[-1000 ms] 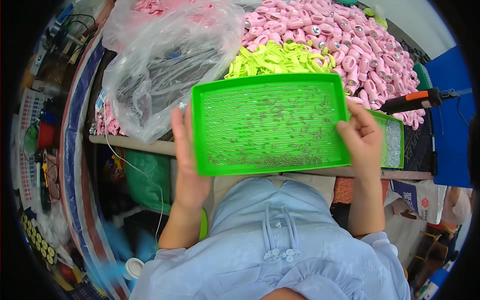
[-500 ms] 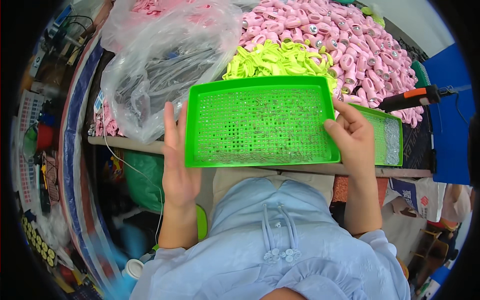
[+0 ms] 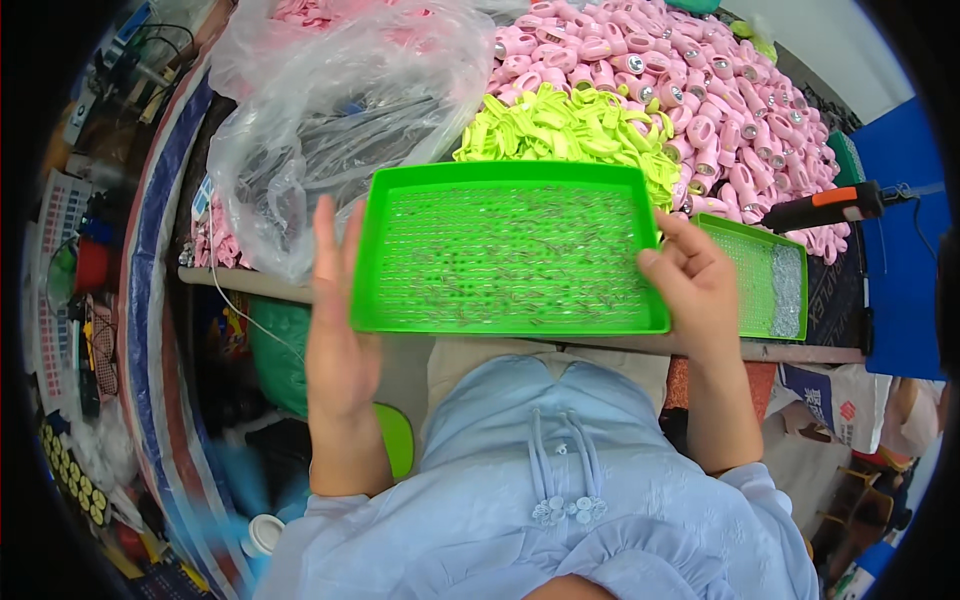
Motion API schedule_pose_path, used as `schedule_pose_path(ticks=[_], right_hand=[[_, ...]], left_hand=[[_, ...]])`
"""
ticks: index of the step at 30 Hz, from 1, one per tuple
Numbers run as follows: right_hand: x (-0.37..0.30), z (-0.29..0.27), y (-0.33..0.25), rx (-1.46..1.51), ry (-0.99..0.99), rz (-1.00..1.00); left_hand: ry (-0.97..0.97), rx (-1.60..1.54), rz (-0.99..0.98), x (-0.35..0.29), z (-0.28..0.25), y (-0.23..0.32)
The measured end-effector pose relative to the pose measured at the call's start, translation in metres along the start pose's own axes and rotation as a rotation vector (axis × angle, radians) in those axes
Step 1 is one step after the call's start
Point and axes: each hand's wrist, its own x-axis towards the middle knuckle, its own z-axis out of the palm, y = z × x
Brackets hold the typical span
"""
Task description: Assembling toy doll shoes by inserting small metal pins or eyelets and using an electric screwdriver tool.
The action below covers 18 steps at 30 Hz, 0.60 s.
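A bright green perforated plastic tray [image 3: 510, 250] is in front of me, raised off the table. Small thin dark metal pieces lie scattered over its mesh bottom, too blurred to name. My right hand [image 3: 695, 285] grips the tray's right wall, thumb and bent fingers closed on it. At the opposite end, my left hand [image 3: 342, 330] stands with fingers stretched out along the left wall, not wrapped round it. Behind the tray are a heap of lime-green plastic parts [image 3: 560, 130] and a large pile of pink plastic housings [image 3: 725, 110], some with shiny round ends.
A second green tray [image 3: 750, 270] with silvery small pieces lies on the table at right. Near it, a black-and-orange electric screwdriver [image 3: 825, 207] hangs beside a blue panel [image 3: 905, 240]. A clear plastic bag [image 3: 340, 150] covers the left part; a thin white cable [image 3: 225, 290] hangs down there.
The tray has shifted slightly left, and the metal pieces have spread from its near edge across the mesh. Both hands have moved left with it.
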Motion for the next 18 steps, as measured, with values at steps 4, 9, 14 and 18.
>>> schedule_pose_path(ticks=[4, 9, 14, 18], right_hand=[[0.008, -0.012, 0.016, 0.03, 0.002, -0.041], [-0.001, 0.0, 0.006, 0.055, -0.066, -0.051], [0.005, -0.017, -0.001, 0.097, 0.002, -0.024], [-0.003, -0.006, -0.007, -0.001, 0.019, -0.096]], left_hand=[[-0.008, 0.035, 0.018, -0.001, -0.007, 0.007], [-0.012, 0.068, -0.019, 0.003, 0.0, 0.006], [0.001, 0.138, 0.052, -0.009, 0.015, -0.005], [-0.028, 0.067, 0.017, 0.0, 0.005, -0.004]])
